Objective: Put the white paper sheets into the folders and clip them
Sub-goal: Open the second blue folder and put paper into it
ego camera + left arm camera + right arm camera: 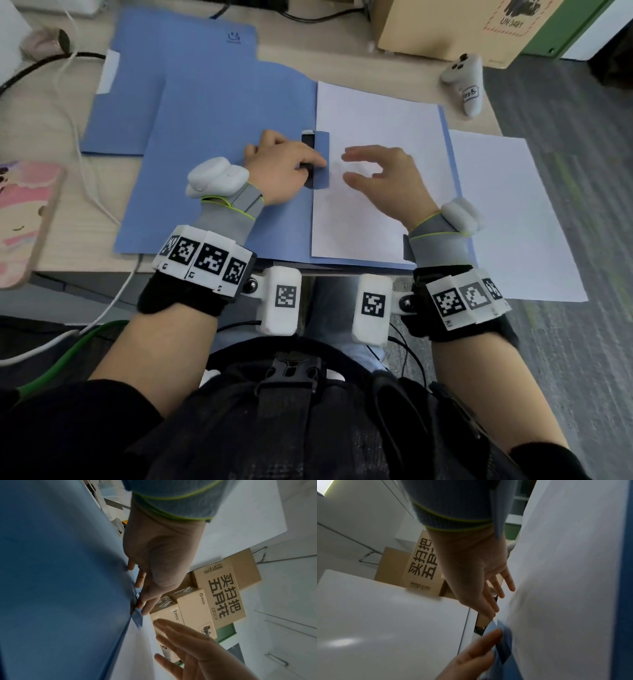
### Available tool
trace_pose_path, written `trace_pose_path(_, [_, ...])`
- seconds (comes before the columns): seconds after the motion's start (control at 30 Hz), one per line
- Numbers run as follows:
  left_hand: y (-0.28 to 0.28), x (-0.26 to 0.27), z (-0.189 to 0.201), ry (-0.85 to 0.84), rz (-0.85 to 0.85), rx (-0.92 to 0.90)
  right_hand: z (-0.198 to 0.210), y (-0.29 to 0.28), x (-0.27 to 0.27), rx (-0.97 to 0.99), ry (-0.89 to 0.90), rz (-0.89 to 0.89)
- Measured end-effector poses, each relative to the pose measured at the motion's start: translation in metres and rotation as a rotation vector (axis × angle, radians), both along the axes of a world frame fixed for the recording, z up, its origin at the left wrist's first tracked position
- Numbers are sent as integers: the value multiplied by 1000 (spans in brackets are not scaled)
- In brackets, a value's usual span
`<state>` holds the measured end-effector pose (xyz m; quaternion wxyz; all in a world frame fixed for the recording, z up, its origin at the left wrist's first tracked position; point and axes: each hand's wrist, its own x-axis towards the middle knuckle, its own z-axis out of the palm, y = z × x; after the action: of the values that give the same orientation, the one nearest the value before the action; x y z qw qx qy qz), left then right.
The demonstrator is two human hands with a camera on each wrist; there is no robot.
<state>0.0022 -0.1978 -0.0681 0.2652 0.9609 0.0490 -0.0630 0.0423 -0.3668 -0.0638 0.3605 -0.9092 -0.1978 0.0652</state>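
Note:
An open blue folder (212, 154) lies on the desk. A white paper sheet (376, 113) covers its right half. At the spine sits the folder's clip (322, 150), a blue plate over a black base, also seen as the clip (138, 616) and the clip (504, 642). My left hand (284, 164) rests on the clip, index finger stretched across the blue plate; the left hand (154, 561) shows fairly straight fingers along it. My right hand (373, 174) hovers just above the sheet, fingers spread and holding nothing. A second loose white sheet (507, 212) lies to the right, overhanging the desk edge.
A second blue folder (164, 68) lies behind, partly under the open one. A white controller (466, 82) and a cardboard box (438, 27) stand at the back right. A pink phone case (24, 219) and cables (78, 137) occupy the left.

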Motion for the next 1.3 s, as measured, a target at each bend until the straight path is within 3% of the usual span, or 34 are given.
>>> trace_pose_path(0.1, [11,-2,1,8,14,-117,2,22,-3,-123,5,87])
trace_pose_path(0.23, [44,-13,6,-110,167,-224,1,43,-2,-324,6,33])
trace_pose_path(0.57, [106,-40,1,-108,711,114,6,84,-15,-629,-25,-58])
trace_pose_path(0.73, [129,-56,-5,-55,728,27,14,99,-13,-664,7,-127])
trace_pose_path(0.87, [139,-68,7,-331,843,-173,18,101,-14,-702,-9,-113])
trace_pose_path(0.93, [141,-73,18,-490,798,-399,20,99,-13,-709,-19,-95])
trace_pose_path(1.03, [133,-80,36,-604,619,-563,21,99,-13,-710,9,-67])
trace_pose_path(1.3, [92,-69,64,-632,207,-707,18,84,-4,-559,51,-51])
